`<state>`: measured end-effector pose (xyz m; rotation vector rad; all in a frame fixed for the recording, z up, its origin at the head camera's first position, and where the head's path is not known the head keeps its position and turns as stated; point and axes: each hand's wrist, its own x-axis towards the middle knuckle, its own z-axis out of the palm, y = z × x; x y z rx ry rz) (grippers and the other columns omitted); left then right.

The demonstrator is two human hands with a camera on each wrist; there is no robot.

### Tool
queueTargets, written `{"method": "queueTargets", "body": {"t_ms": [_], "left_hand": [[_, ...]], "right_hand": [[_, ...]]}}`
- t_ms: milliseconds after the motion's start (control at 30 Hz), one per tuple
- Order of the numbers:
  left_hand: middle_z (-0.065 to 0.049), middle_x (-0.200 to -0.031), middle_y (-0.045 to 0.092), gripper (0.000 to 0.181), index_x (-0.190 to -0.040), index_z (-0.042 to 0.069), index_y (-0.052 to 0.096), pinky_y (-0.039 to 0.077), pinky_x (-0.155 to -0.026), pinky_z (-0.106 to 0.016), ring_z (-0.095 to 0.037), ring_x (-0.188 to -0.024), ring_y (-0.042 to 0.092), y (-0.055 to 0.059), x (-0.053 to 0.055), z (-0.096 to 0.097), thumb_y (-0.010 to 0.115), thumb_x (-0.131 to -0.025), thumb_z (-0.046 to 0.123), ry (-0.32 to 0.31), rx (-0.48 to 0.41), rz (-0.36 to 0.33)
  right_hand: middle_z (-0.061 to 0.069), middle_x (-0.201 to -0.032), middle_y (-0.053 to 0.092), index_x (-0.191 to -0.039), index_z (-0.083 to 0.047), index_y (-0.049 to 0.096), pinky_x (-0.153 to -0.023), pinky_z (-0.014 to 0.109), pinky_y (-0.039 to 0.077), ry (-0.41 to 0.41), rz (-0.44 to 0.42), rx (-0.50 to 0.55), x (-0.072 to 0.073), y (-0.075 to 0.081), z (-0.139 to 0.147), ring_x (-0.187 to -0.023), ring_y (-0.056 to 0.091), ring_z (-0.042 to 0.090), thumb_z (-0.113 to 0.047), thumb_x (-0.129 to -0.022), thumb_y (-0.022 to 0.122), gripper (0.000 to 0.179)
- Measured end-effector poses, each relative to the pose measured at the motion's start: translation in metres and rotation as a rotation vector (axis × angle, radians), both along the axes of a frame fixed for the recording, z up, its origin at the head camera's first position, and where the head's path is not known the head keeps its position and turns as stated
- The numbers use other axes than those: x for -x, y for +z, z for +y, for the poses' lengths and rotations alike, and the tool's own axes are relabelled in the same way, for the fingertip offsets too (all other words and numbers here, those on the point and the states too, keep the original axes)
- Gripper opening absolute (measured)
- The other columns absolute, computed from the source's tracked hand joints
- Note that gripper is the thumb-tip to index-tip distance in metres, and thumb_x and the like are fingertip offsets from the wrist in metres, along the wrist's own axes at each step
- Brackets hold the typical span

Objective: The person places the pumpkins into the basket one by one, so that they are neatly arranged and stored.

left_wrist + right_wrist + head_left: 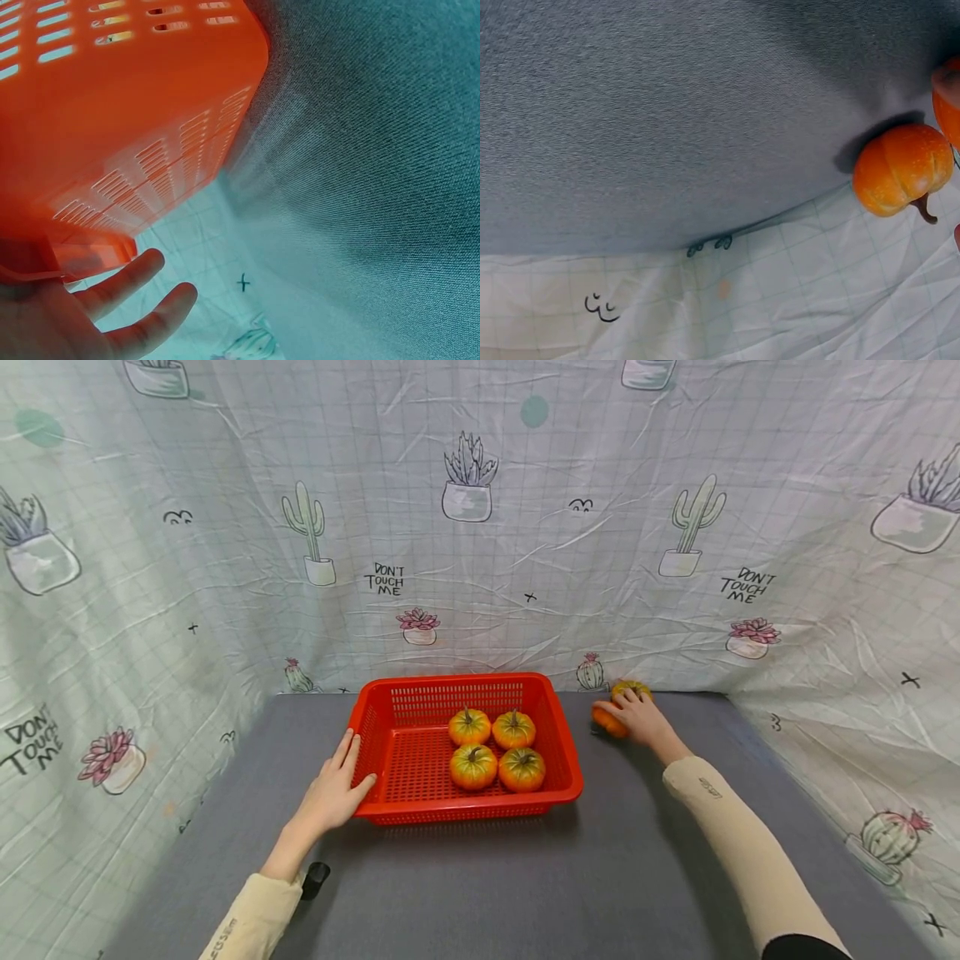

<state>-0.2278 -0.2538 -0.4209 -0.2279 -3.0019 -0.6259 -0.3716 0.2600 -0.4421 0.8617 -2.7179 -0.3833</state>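
Grey tabletop (480,893) under red basket (465,809); pale cactus-print sheet (525,543) behind

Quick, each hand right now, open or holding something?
Left hand: open, touching the rim of the red basket.
Right hand: touching an orange pumpkin; whether gripping, can't tell.
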Motion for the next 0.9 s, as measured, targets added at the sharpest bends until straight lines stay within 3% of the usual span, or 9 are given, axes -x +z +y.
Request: {"method": "queueTargets", "body": {"t_ms": [367,567,900], "left_hand": [[-0.016,-0.15,0.006,0.071,-0.143,0.001,0.013,0.032,-0.09,-0.063,-0.052,-0.121,0.03,0.001,0.0,0.0,0.048,-0.088,0.031,0.006,0.001,-0.014],[-0.015,-0.151,0.005,0.071,-0.143,0.001,0.012,0.031,-0.089,-0.064,-0.053,-0.121,0.03,0.002,0.0,0.0,0.047,-0.089,0.032,0.002,0.001,-0.02],[-0.015,-0.151,0.005,0.072,-0.143,0.001,0.012,0.032,-0.09,-0.063,-0.052,-0.121,0.03,0.002,-0.001,0.0,0.046,-0.089,0.033,0.005,-0.001,-0.024]], "right_hand": [[0.018,-0.118,0.049,-0.125,-0.006,0.044,-0.081,0.052,0.04,0.018,0.031,0.015,-0.003,-0.001,0.007,-0.105,0.043,0.036,-0.034,-0.054,0.082,0.086],[0.016,-0.126,0.046,-0.125,-0.001,0.043,-0.078,0.049,0.038,0.011,0.029,0.035,-0.007,-0.002,0.009,-0.105,0.042,0.035,-0.038,-0.051,0.081,0.091],[0.019,-0.125,0.044,-0.13,-0.013,0.042,-0.079,0.051,0.038,-0.004,-0.022,0.108,-0.018,-0.003,0.008,-0.106,0.04,0.039,-0.041,-0.057,0.079,0.086]]}}
